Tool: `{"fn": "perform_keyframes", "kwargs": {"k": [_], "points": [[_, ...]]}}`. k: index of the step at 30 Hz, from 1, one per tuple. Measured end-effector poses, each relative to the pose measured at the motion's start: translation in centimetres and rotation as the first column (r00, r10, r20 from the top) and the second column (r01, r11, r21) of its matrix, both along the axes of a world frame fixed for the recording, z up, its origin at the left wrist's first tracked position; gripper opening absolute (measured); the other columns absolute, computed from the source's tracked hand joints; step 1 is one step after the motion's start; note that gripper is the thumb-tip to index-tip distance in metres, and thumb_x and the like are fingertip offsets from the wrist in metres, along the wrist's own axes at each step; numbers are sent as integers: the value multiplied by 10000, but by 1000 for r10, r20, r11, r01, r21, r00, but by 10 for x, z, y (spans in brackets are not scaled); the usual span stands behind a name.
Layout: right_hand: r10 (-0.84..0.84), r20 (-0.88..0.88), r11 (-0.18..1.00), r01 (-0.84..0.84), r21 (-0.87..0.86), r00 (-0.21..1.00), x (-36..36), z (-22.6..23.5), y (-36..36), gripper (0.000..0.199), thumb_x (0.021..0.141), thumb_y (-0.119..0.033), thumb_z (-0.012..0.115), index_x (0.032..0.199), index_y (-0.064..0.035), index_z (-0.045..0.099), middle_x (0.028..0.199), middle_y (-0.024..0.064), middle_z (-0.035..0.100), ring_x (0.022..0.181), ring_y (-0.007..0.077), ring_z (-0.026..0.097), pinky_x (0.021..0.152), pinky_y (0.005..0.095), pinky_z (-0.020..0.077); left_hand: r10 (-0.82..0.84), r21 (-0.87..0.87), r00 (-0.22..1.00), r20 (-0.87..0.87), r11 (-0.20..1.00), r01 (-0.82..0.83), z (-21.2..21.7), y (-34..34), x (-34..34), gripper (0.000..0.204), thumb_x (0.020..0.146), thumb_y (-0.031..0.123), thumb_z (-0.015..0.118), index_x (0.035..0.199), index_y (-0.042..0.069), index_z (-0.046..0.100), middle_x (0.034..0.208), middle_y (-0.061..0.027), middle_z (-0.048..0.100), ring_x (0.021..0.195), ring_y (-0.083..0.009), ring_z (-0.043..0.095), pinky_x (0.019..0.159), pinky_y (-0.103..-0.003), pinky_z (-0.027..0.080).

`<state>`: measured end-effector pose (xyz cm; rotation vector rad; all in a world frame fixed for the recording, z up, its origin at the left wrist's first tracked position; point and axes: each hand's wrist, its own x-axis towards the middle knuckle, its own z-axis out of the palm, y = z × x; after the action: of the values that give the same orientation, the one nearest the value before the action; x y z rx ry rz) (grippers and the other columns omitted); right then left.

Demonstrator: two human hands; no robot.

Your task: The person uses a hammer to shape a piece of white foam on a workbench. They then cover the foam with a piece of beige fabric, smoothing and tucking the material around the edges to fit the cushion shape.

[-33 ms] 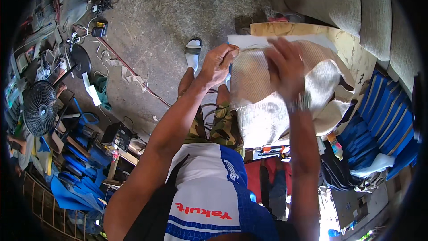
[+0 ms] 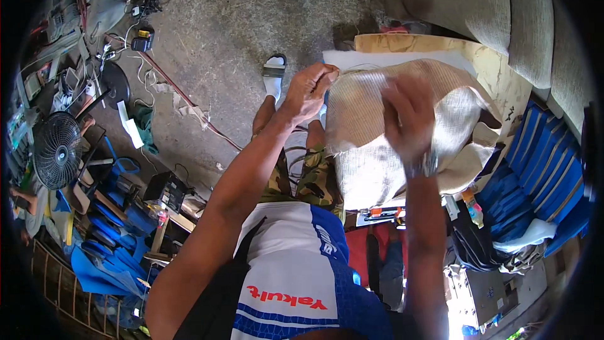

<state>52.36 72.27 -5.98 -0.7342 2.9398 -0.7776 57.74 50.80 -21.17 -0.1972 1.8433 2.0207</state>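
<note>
Two hands on one woven sack

One pale woven sack (image 2: 390, 145) hangs spread between both hands, its bulk drooping below and to the right of them. The left hand (image 2: 309, 91) is closed, pinching the sack's upper left corner. The right hand (image 2: 410, 116) lies over the sack's front, blurred, fingers curled; whether it grips the cloth I cannot tell. Beyond the sack sits a tan board (image 2: 415, 44), with blue slatted chairs (image 2: 541, 176) further right. Left of the left hand stands a black fan (image 2: 56, 150).

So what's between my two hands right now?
In the head view, a stretch of the woven white sack spans between the left hand, gripping its edge, and the right hand, which is blurred.
</note>
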Motion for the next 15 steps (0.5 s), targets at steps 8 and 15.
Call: {"fn": "perform_keyframes", "kwargs": {"k": [8, 15], "points": [[109, 349, 927, -222, 304, 931, 176, -21, 69, 343, 818, -142, 617, 1155, -152, 682, 1307, 17, 634, 1315, 284, 518, 1147, 576, 267, -105, -93, 992, 64, 989, 111, 8, 1, -11, 228, 1027, 179, 537, 1082, -15, 643, 1040, -76, 674, 955, -152, 608, 871, -304, 494], [331, 222, 937, -348, 41, 917, 131, -129, 60, 246, 732, -232, 681, 961, -161, 734, 1132, 66, 666, 1085, 299, 607, 852, 514, 514, -44, -189, 968, -245, 982, -3, -33, 14, 1, 183, 959, 230, 632, 1008, 57, 663, 974, -116, 684, 890, -191, 637, 782, -353, 514]]}}
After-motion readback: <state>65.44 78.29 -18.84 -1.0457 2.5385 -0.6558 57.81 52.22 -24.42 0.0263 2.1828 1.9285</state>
